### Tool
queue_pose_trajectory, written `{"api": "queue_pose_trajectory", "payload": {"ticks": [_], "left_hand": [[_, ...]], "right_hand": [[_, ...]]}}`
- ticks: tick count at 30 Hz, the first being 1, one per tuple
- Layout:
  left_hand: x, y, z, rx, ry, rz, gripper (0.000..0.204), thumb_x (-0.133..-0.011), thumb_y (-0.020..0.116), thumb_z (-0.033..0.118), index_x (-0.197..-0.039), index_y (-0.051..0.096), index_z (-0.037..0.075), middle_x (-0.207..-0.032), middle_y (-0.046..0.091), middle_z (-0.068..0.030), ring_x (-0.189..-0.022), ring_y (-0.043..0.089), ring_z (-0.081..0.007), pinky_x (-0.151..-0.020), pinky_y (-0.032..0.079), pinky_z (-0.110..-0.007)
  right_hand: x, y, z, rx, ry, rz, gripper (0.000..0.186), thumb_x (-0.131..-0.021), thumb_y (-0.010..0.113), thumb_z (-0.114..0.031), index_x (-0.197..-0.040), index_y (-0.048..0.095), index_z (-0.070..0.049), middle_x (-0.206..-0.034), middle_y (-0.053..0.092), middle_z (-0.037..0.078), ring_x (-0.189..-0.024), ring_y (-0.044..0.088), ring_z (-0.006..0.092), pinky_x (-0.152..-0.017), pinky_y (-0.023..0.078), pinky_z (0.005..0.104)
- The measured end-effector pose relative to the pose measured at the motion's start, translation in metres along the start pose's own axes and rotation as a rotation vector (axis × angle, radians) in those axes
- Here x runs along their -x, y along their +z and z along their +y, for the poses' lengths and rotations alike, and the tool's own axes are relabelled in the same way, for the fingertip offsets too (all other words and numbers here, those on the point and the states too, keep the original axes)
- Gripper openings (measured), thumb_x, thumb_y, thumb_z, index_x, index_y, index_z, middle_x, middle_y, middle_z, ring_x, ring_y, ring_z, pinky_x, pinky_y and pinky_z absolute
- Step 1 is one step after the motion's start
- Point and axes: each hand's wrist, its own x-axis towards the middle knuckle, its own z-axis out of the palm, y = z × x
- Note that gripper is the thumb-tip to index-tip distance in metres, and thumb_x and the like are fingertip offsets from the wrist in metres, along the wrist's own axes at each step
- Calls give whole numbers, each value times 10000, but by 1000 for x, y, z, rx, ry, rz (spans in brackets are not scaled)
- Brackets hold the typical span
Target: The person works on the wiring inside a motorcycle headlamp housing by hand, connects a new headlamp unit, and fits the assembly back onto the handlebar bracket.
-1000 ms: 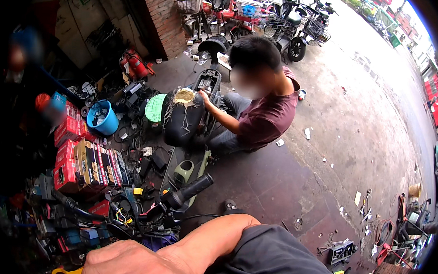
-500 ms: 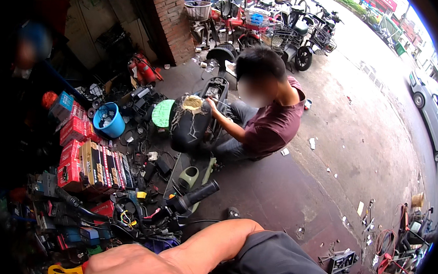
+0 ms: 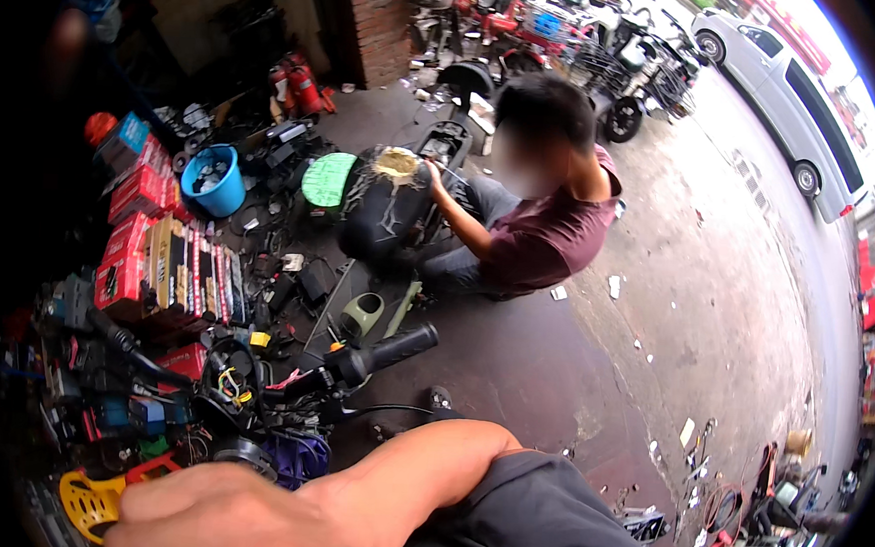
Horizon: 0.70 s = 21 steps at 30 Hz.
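Observation:
My right hand (image 3: 188, 509), knuckles up at the bottom left, is curled closed beside a yellow perforated object (image 3: 85, 503); its fingertips and anything inside are hidden. Its bare forearm runs from a bent elbow at dark grey cloth. Beyond it is a handlebar with a black grip (image 3: 398, 343) and loose wires (image 3: 231, 381). My left hand is out of view. A co-worker (image 3: 555, 241) in a maroon shirt sits by a dismantled scooter (image 3: 440, 148), a hand on a thin tool beside a black seat (image 3: 371, 219) with cracked cover and exposed foam.
Stacked red boxes (image 3: 122, 274), a blue bucket (image 3: 212, 185) and tangled parts crowd the left, with fire extinguishers (image 3: 304, 85) behind. Parked scooters (image 3: 620, 74) line the back. A silver van (image 3: 788, 114) is on the road. Tools and hoses (image 3: 743, 513) lie at the lower right.
A silver van has come into sight along the road and now shows farther up it. The view has shifted slightly, and my hand appears a little farther left, nearer the yellow object.

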Motion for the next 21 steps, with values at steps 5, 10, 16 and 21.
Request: {"api": "queue_pose_trajectory", "payload": {"ticks": [5, 10, 16, 21], "left_hand": [[274, 164, 161, -1529, 559, 1307, 386, -795, 690, 166, -1131, 619, -10, -995, 635, -109, -877, 593, -225, -788, 476, -372], [324, 172, 183, -1449, 579, 1384, 585, -726, 789, 273, -1184, 595, -34, -1148, 655, -161, -1063, 628, -303, -973, 500, -423], [319, 167, 177, -1446, 640, 1342, 565, -711, 797, 251, -1163, 606, -31, -1118, 662, -155, -1015, 646, -297, -908, 537, -413], [311, 163, 176, -1404, 641, 1275, 454, -720, 761, 195, -1098, 610, -8, -1068, 666, -146, -962, 656, -296, -841, 564, -434]], "right_hand": [[24, -55, 12, 202, 312, -451, 237, -867, 715, -181, -976, 661, 23, -785, 638, 102, -655, 616, 229, -590, 483, 323], [91, -50, 93, 399, 1145, -321, 238, -891, 714, -205, -973, 665, 13, -814, 704, 114, -737, 645, 107, -659, 509, 279], [141, -33, 156, 768, 1354, -1151, 367, -868, 685, -395, -1036, 695, -68, -905, 715, 143, -871, 697, 279, -769, 532, 367], [188, -38, 192, 912, 1389, -1260, 527, -835, 630, -566, -917, 718, -53, -914, 704, 191, -909, 685, 341, -798, 523, 448]]}}
